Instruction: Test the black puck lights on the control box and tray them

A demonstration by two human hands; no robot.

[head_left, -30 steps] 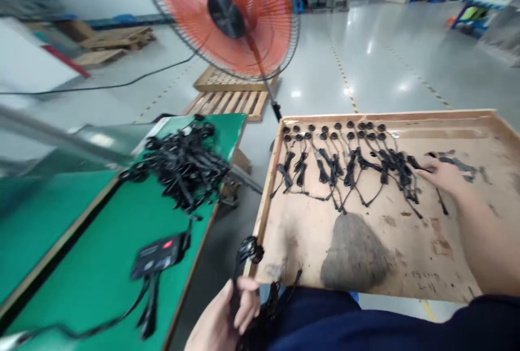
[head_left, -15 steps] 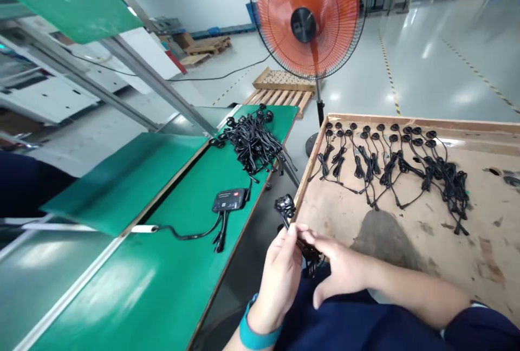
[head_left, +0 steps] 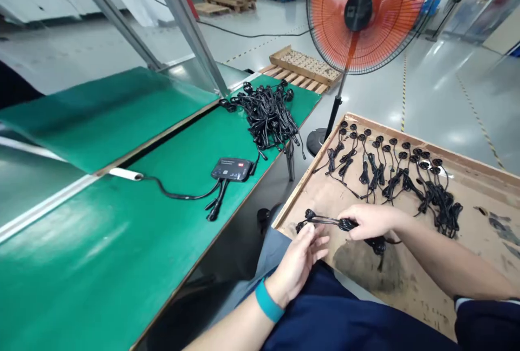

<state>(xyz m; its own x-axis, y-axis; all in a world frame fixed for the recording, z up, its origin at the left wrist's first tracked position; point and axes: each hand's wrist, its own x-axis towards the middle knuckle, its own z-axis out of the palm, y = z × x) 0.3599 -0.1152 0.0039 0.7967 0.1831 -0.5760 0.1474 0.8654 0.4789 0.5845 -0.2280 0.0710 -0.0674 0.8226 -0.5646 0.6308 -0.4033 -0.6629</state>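
Observation:
My right hand (head_left: 369, 221) is closed round a black cable bundle (head_left: 347, 224) above the near left part of a shallow wooden tray (head_left: 406, 264). Thin leads stretch leftward from it to round black heads (head_left: 310, 214). Beside those heads is my left hand (head_left: 303, 256), wearing a teal wristband; its thumb is near them and its other fingers are spread apart. More coiled cable hangs below my right hand. Several black cables with round heads (head_left: 379, 169) lie in rows along the tray's far side.
A green table (head_left: 174, 259) on the left bears a tangled pile of black cables (head_left: 270, 112) and a black box (head_left: 231, 169) with leads. An orange fan (head_left: 357, 12) stands behind the tray. Metal posts (head_left: 184, 26) rise behind the table.
Both hands have moved from the tray's left edge to over the tray with the cable bundle. My right hand now grips the coils, and the leads are stretched out. The view has shifted.

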